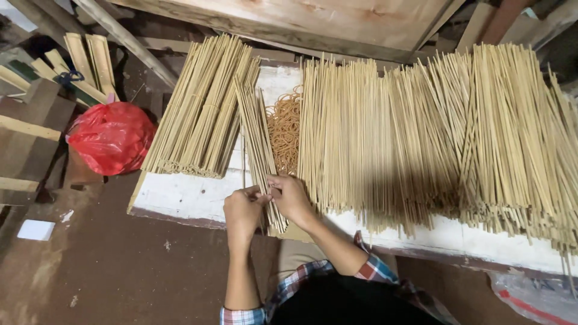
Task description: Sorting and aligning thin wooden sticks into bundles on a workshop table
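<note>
White-painted board serves as work surface; its front edge runs from lower left toward lower right, w/ bare brown floor open below it on the left side. Rear is closed off by a wooden plank. Right approx. two-thirds of the board is covered by a wide loose stick pile, tips overhanging the front edge. Left rear holds a tied stick stack, ends short of the front edge. Free board space: only the strip in front of that stack, left of the hands.

Small stick bundle lies between the two masses, running from rear to front edge, next to a heap of rubber bands. Left hand and right hand meet at the bundle's near end, at the board edge; both closed around it, fingers pinching, thumbs close together. Red plastic bag sits off the board, far left, well apart from hands.
</note>
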